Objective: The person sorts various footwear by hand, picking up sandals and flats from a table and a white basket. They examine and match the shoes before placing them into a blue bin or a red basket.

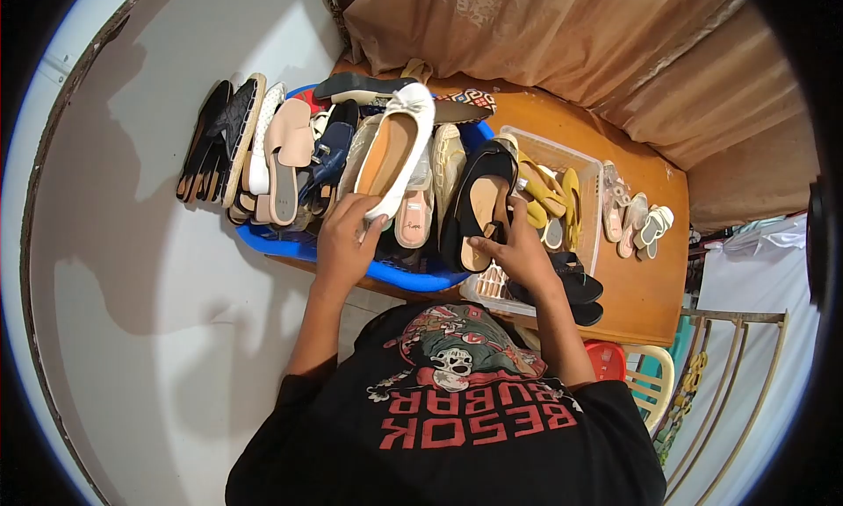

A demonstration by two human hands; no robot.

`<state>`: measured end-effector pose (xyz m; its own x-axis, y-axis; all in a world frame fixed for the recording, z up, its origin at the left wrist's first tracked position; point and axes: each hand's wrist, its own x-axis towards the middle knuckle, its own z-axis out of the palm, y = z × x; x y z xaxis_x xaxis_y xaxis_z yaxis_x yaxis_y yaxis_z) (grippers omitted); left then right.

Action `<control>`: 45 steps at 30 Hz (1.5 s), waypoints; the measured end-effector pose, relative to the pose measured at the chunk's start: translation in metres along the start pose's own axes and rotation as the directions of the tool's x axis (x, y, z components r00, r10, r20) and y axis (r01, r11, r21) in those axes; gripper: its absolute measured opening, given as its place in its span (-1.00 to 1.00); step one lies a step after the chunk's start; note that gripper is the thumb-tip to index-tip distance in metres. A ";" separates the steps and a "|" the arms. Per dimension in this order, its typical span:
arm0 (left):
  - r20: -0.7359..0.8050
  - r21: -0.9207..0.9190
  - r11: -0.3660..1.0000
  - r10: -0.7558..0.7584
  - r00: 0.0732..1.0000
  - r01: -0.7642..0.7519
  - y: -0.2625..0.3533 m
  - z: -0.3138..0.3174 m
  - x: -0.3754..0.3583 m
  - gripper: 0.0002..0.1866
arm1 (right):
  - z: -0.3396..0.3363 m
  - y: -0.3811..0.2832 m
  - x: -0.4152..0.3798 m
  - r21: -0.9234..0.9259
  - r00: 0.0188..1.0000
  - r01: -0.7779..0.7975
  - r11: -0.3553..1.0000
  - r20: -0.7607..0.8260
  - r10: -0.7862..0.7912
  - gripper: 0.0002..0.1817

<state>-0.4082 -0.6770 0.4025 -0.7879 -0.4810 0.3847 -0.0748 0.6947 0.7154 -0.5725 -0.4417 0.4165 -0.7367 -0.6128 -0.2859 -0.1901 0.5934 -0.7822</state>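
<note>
My left hand [349, 241] is closed on the heel of a white ballet flat [416, 118] with a bow, its toe pointing away from me and its tan insole showing. In my right hand [520, 247] is a black shoe [486, 209] with a beige insole, thumb on the insole and fingers along its side. Both shoes are over a blue basket [406, 278] packed with footwear. Between them a sandal with a pink insole [412, 218] stands in the basket. Left of my left hand are a beige slide [288, 142] and a navy shoe [334, 150].
A clear plastic bin [587, 150] with yellow shoes [542, 188] sits on the wooden table [659, 278]. Small sandals [652, 225] lie to its right, black ones [575, 282] at its near side. A brown curtain [562, 41] hangs behind; a white wall [158, 269] stands left.
</note>
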 end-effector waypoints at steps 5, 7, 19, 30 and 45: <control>0.108 0.135 0.988 0.057 0.992 -0.071 0.005 0.016 0.003 -0.73 | 0.007 0.005 0.006 0.072 0.999 0.021 0.997 -0.046 -0.017 -0.13; 0.009 0.033 0.999 0.020 1.000 -0.020 0.017 0.023 0.004 -0.69 | 0.012 0.002 0.004 0.074 0.995 0.070 0.995 -0.081 -0.064 -0.15; 0.522 -0.103 0.897 -0.319 0.791 0.430 0.007 0.074 -0.036 -0.40 | 0.031 0.026 0.008 0.161 0.982 0.140 0.977 -0.148 -0.117 -0.11; 0.630 -0.465 0.409 -0.470 0.618 0.785 0.024 0.072 -0.033 -0.71 | 0.028 0.026 -0.010 0.640 0.995 -0.019 0.769 0.089 -0.050 -0.20; 0.260 -0.771 0.512 -0.290 0.921 0.379 0.071 0.131 -0.045 -0.70 | -0.059 0.069 -0.069 0.706 0.980 0.063 0.705 0.091 -0.179 -0.23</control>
<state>-0.4582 -0.5359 0.3601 -0.8631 -0.5049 -0.0050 0.1340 -0.2386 0.9618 -0.5734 -0.3279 0.4148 -0.6284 -0.7542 -0.1906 0.2780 0.0111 -0.9605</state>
